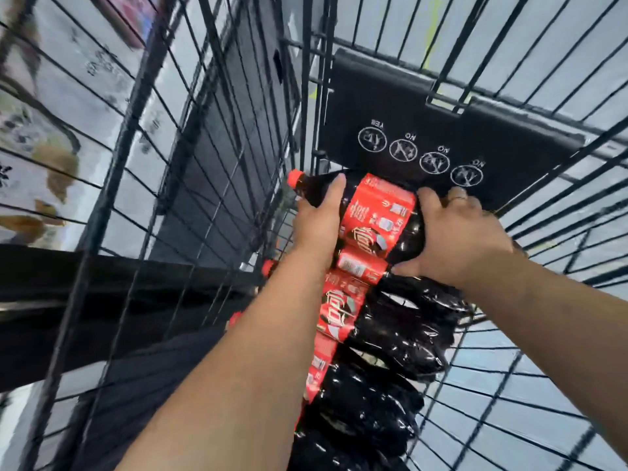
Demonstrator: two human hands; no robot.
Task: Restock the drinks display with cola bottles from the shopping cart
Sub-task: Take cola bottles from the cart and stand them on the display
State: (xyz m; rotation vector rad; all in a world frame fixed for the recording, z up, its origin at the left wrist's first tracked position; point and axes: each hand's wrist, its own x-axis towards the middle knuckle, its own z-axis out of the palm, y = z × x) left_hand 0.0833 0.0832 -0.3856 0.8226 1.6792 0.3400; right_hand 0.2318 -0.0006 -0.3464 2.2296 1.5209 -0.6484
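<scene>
The 2 hands grasp 1 cola bottle (377,212) lying crosswise at the far end of the shopping cart (306,107). The left hand (319,219) wraps the dark shoulder, its thumb laid along the top just short of the red cap (294,178), its other fingers hidden beneath. The right hand (458,232) is curled over the base end, fingertips on the far side, thumb on the near side. Just nearer than both thumbs, more cola bottles (390,334) lie side by side in a row. Beyond the right fingertips stands a black plastic flap (441,130) with 4 circled pictograms.
</scene>
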